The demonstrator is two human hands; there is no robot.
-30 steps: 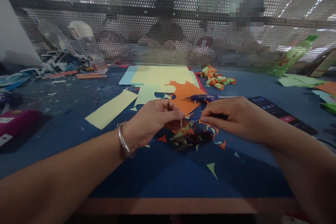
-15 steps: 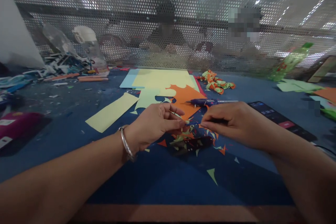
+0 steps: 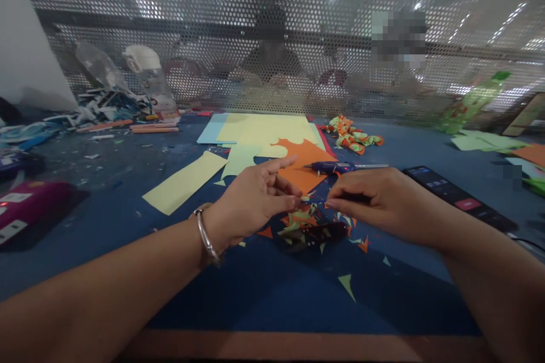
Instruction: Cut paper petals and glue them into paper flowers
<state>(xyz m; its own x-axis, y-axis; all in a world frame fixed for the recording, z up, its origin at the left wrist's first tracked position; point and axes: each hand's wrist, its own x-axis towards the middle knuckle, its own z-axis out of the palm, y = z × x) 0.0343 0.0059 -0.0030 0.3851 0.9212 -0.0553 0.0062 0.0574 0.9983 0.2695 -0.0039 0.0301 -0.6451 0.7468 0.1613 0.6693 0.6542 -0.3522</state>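
Note:
My left hand (image 3: 259, 198), a silver bangle at its wrist, has thumb and fingers pinched together with the index finger lifted. Across from it, my right hand (image 3: 370, 198) is closed in a pinch. A thin dark blue piece (image 3: 314, 202) shows in the narrow gap between the fingertips, too small to name, and both hands seem to hold it. Below lie a dark glossy tool (image 3: 326, 232) and paper scraps (image 3: 301, 218). Just beyond my hands are an orange cut-out sheet (image 3: 304, 153) and a dark blue pen-shaped tool (image 3: 334, 167) with a pale rod behind it.
A yellow paper strip (image 3: 185, 181) lies left of stacked paper sheets (image 3: 266, 125). Curled orange-and-green paper pieces (image 3: 353, 135) sit behind. A phone (image 3: 457, 193) rests at right, near a green bottle (image 3: 477, 105). At left stand a white-lidded bottle (image 3: 151, 82) and a purple object (image 3: 40, 204).
The left index finger has lifted and straightened away from the thumb. Both hands stay nearly in place. The whole view has shifted slightly.

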